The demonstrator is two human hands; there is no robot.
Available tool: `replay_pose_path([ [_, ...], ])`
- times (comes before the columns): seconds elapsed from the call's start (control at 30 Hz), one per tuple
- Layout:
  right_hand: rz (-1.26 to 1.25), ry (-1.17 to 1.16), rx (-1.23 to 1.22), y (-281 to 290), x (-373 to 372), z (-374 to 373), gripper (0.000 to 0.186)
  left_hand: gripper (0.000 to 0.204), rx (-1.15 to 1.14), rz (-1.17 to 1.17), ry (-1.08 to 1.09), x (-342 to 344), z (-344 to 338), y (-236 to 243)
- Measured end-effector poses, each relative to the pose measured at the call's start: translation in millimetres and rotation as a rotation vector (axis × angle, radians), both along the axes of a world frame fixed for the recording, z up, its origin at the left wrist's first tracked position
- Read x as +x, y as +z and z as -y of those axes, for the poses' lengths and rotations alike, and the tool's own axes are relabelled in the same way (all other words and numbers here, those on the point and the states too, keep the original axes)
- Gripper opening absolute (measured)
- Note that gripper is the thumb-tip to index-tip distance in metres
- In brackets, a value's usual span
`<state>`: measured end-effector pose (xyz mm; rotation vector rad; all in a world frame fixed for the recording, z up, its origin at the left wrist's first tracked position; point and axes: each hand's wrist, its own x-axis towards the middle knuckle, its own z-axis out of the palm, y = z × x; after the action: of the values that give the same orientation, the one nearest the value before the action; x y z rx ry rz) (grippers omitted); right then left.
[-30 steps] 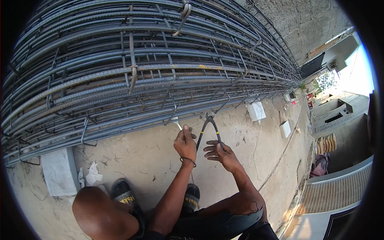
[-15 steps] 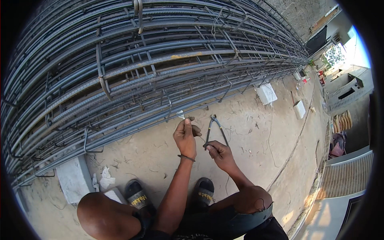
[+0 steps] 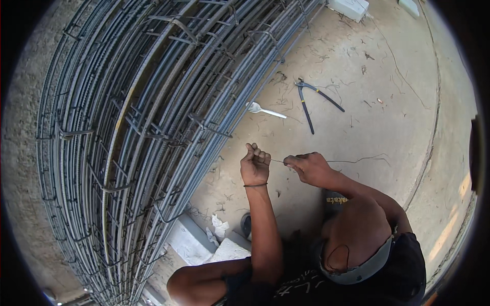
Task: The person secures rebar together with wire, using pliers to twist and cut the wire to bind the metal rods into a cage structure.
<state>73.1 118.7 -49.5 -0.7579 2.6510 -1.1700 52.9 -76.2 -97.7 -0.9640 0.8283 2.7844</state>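
Observation:
My left hand [image 3: 255,164], with curled fingers, grips one end of a thin wire [image 3: 357,161]. My right hand [image 3: 308,168] pinches the same wire just to the right of it, and the loose length trails rightward over the concrete floor [image 3: 388,122]. Beyond my hands, dark pincers with yellow bands [image 3: 308,104] lie spread on the floor. A white plastic spoon [image 3: 270,111] rests beside the edge of the steel rebar cages [image 3: 143,127], which fill the left half of the view.
Pale blocks [image 3: 190,237] sit under the cages near my feet, beside crumpled white scraps [image 3: 219,224]. More blocks [image 3: 347,6] lie at the top. A rough concrete surface [image 3: 23,148] runs along the far left. Wire bits are scattered about, and a long crack [image 3: 434,137] crosses the right.
The view has swung round, so the cages now run up the left side. My right hand, earlier open by the pincers, is now closed on the wire, lower than the pincers.

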Motion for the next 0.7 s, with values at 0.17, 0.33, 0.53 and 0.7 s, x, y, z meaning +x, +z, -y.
replay_pose_path([
  [0.17,0.554,0.037,-0.248,-15.2,-6.4,-12.5,0.014,0.03,-0.427,-0.145,-0.055,0.5,-18.6,8.8],
  [0.33,0.306,0.074,-0.16,-17.5,-31.9,8.5,0.015,0.052,-0.568,-0.165,-0.005,-4.2,-0.4,15.1],
  [0.53,-0.085,0.02,-0.11,-15.6,-59.0,6.1,0.015,0.075,-0.394,0.004,0.114,-13.0,23.7,22.9],
  [0.7,-0.016,-0.002,-0.202,2.3,-69.2,2.3,0.014,0.037,-0.903,0.121,0.406,-8.2,7.7,42.2],
])
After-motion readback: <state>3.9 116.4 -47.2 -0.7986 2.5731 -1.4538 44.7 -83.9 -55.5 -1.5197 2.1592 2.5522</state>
